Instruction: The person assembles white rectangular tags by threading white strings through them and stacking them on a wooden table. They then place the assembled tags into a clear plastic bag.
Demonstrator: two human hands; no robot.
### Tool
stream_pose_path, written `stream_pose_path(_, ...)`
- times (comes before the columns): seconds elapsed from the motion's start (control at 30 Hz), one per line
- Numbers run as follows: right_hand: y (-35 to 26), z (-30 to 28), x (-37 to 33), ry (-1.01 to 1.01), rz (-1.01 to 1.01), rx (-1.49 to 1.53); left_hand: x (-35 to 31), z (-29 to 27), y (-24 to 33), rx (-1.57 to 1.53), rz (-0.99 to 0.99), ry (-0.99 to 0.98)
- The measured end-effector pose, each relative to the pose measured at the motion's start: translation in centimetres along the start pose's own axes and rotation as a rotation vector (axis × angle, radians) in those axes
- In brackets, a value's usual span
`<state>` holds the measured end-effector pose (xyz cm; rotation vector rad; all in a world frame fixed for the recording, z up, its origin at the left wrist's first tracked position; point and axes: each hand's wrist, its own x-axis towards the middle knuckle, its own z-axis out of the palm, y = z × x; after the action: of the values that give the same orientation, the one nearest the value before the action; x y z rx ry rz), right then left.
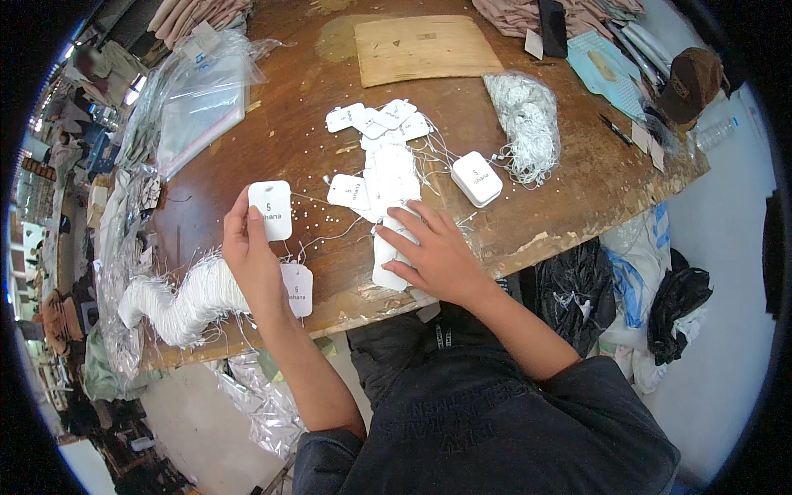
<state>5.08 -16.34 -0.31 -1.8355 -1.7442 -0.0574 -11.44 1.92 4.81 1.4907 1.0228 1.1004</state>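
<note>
Left hand [250, 249]: grip clamped on a white rounded-rectangle card tag [272, 208], held above the brown wooden desk [577, 177]. Right hand [441, 254]: grip apart, fingers spread over the overlapping pile of white card tags [394, 173] at mid-desk. A thin white string [309, 197] ran between held tag and pile; a tug probably risked snagging and scattering tags. The pile's near end lay by the desk edge, so a careless push could have spilled some.
</note>
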Motion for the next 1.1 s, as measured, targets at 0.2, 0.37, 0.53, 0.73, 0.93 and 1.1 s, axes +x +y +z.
stream_pose_path(0.2,0.4,0.2,0.3,0.003,-0.005,-0.001,-0.4,-0.3,1.9,-0.391,0.018,0.169)
stream_pose_path(0.37,-0.2,-0.7,0.4,0.101,0.028,-0.011,-2.0,-0.8,3.9,-0.352,0.144,0.116)
stream_pose_path(0.53,-2.0,-1.7,-0.6,0.208,0.405,1.023,-8.1,2.3,2.8,-0.386,-0.152,-0.363)
stream_pose_path(0.73,-1.9,-2.1,-2.4,0.006,0.645,1.072,-10.0,3.2,-0.5,-0.134,-0.229,-0.413)
stream_pose_path(0.93,-2.2,-1.1,-3.2,0.028,0.499,0.327,-11.0,4.4,-3.5,0.109,0.110,-0.337)
stream_pose_path(1.1,-2.8,-0.5,-3.5,0.068,0.365,0.135,-12.4,5.9,-4.3,-0.076,-0.007,-0.396)
